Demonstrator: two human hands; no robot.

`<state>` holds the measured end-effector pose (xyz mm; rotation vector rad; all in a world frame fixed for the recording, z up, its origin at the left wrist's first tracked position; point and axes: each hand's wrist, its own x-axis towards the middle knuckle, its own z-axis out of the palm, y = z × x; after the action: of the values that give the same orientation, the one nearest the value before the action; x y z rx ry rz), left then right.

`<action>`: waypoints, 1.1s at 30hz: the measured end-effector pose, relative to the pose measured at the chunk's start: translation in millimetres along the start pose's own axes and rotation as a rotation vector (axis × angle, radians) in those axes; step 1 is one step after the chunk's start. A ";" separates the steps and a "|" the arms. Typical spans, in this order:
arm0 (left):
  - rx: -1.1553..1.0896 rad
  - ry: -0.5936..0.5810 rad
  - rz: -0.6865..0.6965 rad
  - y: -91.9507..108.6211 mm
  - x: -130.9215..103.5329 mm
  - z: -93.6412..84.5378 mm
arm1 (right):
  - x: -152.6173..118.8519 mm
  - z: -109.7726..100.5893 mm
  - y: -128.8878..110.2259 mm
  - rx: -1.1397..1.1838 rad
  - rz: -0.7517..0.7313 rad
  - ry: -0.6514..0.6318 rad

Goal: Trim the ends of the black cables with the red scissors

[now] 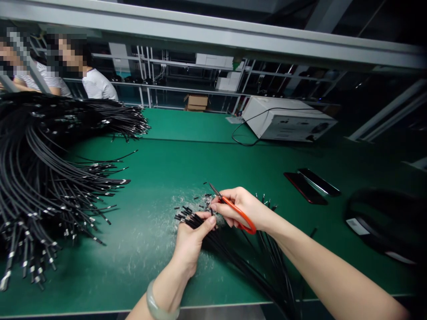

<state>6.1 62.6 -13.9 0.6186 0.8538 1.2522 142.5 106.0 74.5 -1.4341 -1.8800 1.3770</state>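
Note:
My left hand [193,238] is closed around a bundle of black cables [230,255], its thumb pressed near their cut ends. The cables run down to the right, past the table's front edge. In my right hand [238,209] is a pair of scissors [245,221] with orange handles, blades pointing up and left. The fingertips of that hand meet the cable ends beside my left thumb; what they pinch there is too small to make out. Short black offcuts and pale fibre scraps [160,235] lie around both hands. More cable ends [267,204] show behind my right wrist.
A large heap of black cables [30,146] with white-marked ends covers the left of the green table [187,160]. A white box-shaped device [287,120] stands at the back right. Two phones [307,189] and a black coil [383,226] lie right. Two people [98,84] sit beyond.

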 end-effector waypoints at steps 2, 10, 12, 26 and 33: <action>0.004 -0.005 0.008 0.0 -0.2 0.1 | 0.1 -1.2 -0.8 0.000 -0.006 -0.019; 0.009 0.075 0.005 2.8 -0.2 4.8 | 0.4 4.5 -3.1 0.009 -0.036 0.030; 0.010 0.065 0.028 4.1 -0.8 5.5 | 0.3 7.3 -4.9 0.033 -0.034 0.027; -0.001 -0.026 0.026 9.8 -5.3 4.2 | 4.8 9.2 -1.8 0.089 0.010 0.026; -0.031 0.014 -0.005 7.6 -4.1 2.9 | 1.7 10.0 -0.1 0.119 -0.016 0.060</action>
<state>3.9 60.4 -5.2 0.5831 0.8459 1.2648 134.0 102.8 69.8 -1.3834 -1.7381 1.3976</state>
